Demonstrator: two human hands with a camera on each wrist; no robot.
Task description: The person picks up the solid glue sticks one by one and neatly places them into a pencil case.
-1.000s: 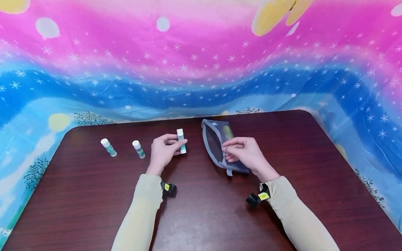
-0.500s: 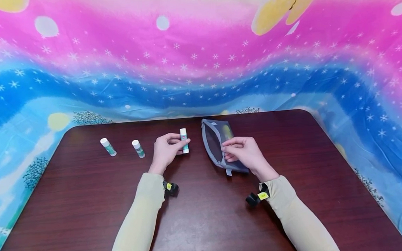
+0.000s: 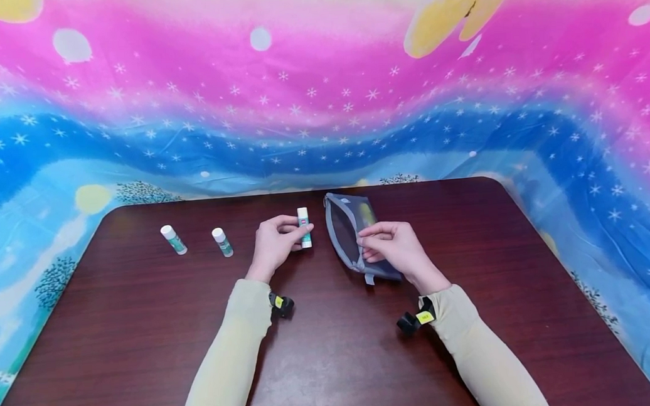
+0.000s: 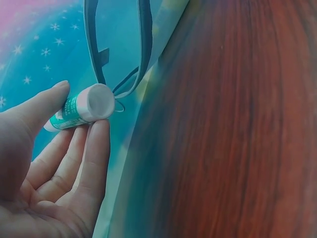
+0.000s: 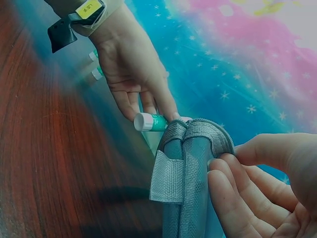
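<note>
Between thumb and fingers, my left hand (image 3: 275, 241) pinches a glue stick (image 3: 303, 220) with a white cap and green label. It is held upright just left of a grey zippered mesh pouch (image 3: 335, 230), apart from it in the head view. My right hand (image 3: 396, 248) pinches the near right edge of the pouch's mouth, which gapes toward the left. The right wrist view shows the pouch's fabric tab (image 5: 167, 178) and zipper end close up. In the left wrist view the held glue stick (image 4: 74, 110) points its round white end at the camera.
Two more glue sticks, one at the far left (image 3: 174, 240) and another nearer the left hand (image 3: 223, 242), are on the dark wooden table (image 3: 313, 355). A colourful printed cloth (image 3: 318, 103) hangs behind the table and at its sides.
My left hand has moved slightly to the right with the glue stick, closer to the pouch's mouth. The right hand and the pouch have stayed in place.
</note>
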